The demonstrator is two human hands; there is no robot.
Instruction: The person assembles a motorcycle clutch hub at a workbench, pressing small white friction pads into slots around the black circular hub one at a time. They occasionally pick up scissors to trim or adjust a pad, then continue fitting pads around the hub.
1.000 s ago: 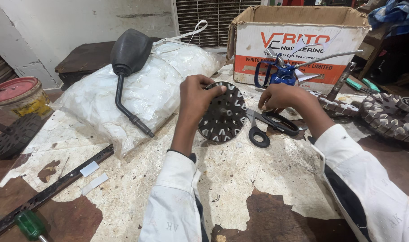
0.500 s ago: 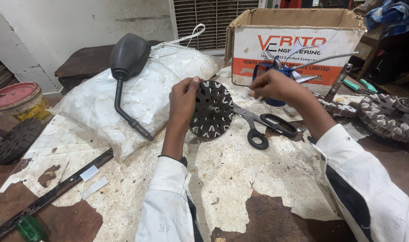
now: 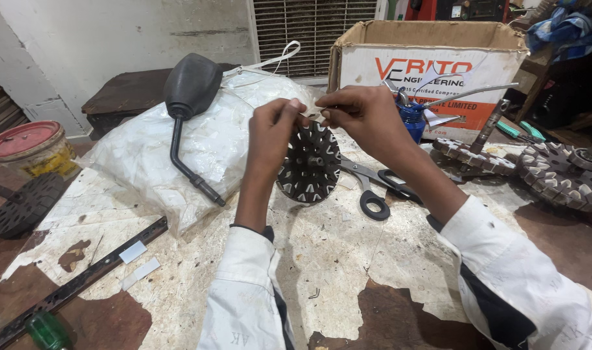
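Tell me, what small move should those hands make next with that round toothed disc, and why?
Probably press the small pale strip into a slot at the disc's top edge: the left hand holds the disc upright, and the right hand pinches something pale just above the rim.

The left hand (image 3: pixel 273 139) hides part of the toothed disc (image 3: pixel 310 165). A green-handled tool (image 3: pixel 46 330) at the worktop's (image 3: pixel 348 259) bottom-left corner is cut off.

worn workbench (image 3: pixel 348 272), white coating peeling off brown; on it: black-handled scissors (image 3: pixel 374 188), white plastic sack (image 3: pixel 212 136), cardboard box (image 3: pixel 432 65), black perforated metal strip (image 3: pixel 75 285), two white slips (image 3: pixel 137 262), green-handled tool (image 3: pixel 46 330), toothed round parts (image 3: pixel 562 175) far right
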